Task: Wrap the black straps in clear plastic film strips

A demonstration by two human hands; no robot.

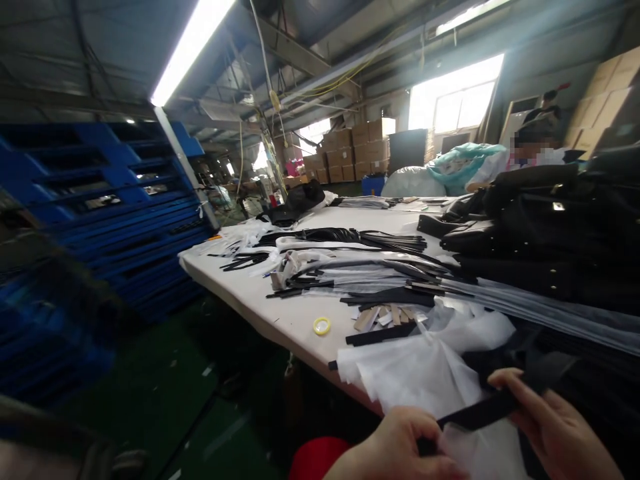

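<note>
A black strap [477, 411] stretches between my two hands at the lower right. My left hand [400, 443] is closed on its near end, fingers pinched together. Farther right, my right hand [557, 427] grips the strap's other part between thumb and fingers. Behind the strap a crumpled white translucent sheet [420, 370] spreads over the table edge, and a piece of similar thin material shows below my left fingers. Dark fabric lies beside my right hand; its shape is hard to make out.
Bundles of black and grey strips [370, 273] lie across the white table [300, 327]. A yellow tape roll [322, 326] sits near the edge. Black bags [530, 227] are heaped at right, with a person [500, 167] behind them. Blue pallets [125, 220] are stacked at left.
</note>
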